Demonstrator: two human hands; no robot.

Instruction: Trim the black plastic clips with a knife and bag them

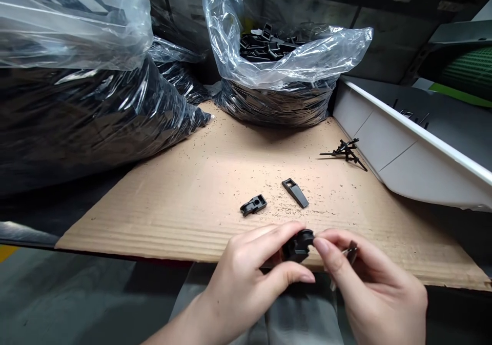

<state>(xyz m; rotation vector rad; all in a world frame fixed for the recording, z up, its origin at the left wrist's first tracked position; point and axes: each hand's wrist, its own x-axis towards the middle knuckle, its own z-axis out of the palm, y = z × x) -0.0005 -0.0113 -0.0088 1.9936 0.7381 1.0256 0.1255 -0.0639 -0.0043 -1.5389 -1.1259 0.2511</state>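
Near the front edge of the cardboard, my left hand (253, 273) grips a black plastic part (298, 246) with a rounded end between thumb and fingers. My right hand (372, 283) is closed beside it, thumb and forefinger pinched at the part's right edge. A small thin tool (350, 252), dark with a metallic glint, is tucked in the right fingers; its exact kind is unclear. Just beyond the hands lie a black plastic piece with a round hole (253, 205) and a tapered black piece with a square opening (295, 193).
A clear bag of black parts (277, 99) stands at the back, and a larger full bag (84, 114) at left. Black sprue scraps (346, 153) lie beside a white bin (388, 150) on the right. Dark shavings dot the cardboard (154, 206).
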